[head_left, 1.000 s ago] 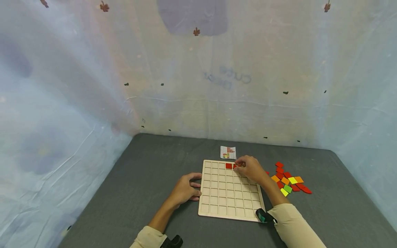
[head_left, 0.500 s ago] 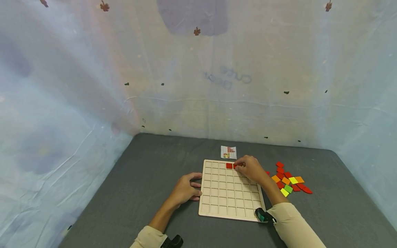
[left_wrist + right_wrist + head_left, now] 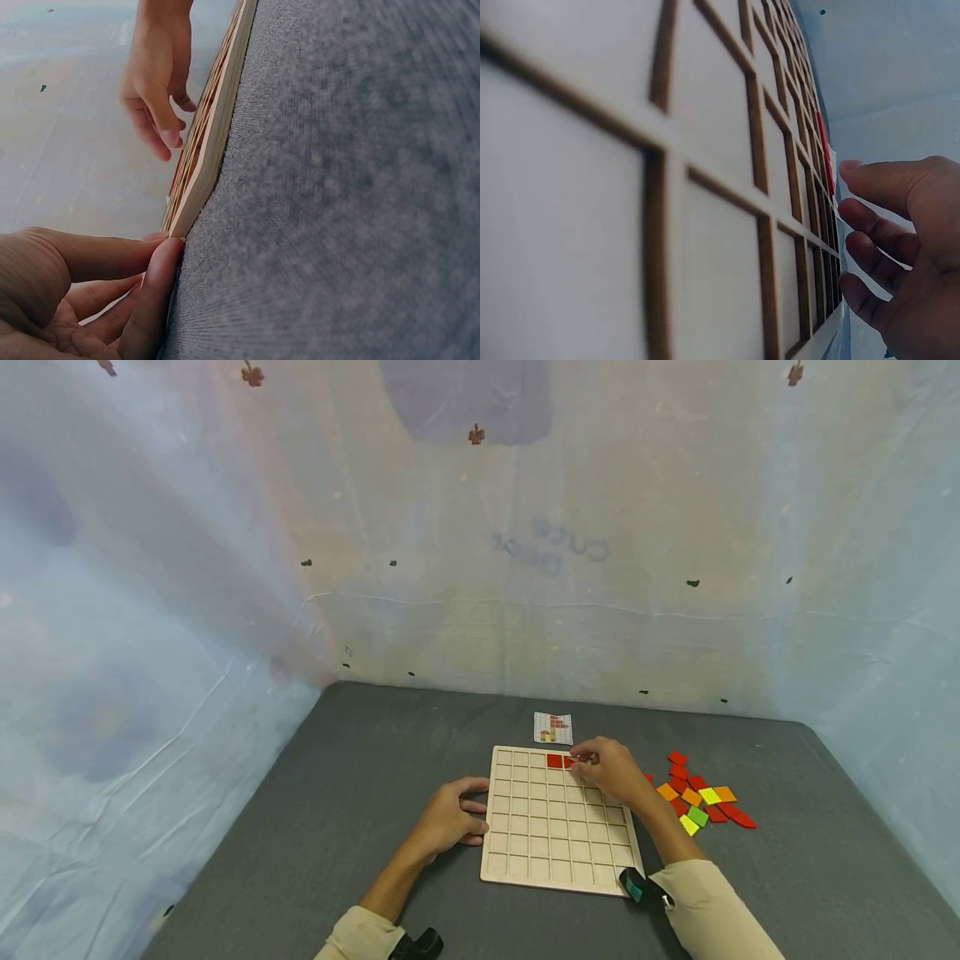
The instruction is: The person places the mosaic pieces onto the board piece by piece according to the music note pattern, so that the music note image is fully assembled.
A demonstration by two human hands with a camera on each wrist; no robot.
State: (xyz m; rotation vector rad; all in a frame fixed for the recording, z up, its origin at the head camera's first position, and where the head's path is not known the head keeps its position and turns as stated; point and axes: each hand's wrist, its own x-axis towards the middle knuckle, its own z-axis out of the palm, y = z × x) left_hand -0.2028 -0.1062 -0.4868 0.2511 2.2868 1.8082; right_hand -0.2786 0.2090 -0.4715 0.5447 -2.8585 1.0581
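My left hand (image 3: 444, 817) is at the left edge of a pale wooden grid board (image 3: 525, 864). In the left wrist view, thumb and finger pinch the board's edge (image 3: 196, 184). My right hand (image 3: 611, 770) is over the board's far right part, thumb and forefinger parted beside a second red tile (image 3: 567, 762), which they partly cover. A red square tile (image 3: 553, 761) lies just left of it, in the far row. In the right wrist view, the right hand's loosely bent fingers (image 3: 874, 259) hold nothing, with red (image 3: 825, 150) showing on the board beyond.
A small printed pattern card (image 3: 552, 727) lies just behind the board. Red, orange, yellow and green tiles (image 3: 692, 797) are scattered to the right on the grey table (image 3: 405, 735). A draped cloth (image 3: 450, 643) rises behind the table.
My right thumb and forefinger have eased apart and slightly rightward, so more of the second red tile shows. The left hand keeps its place on the board.
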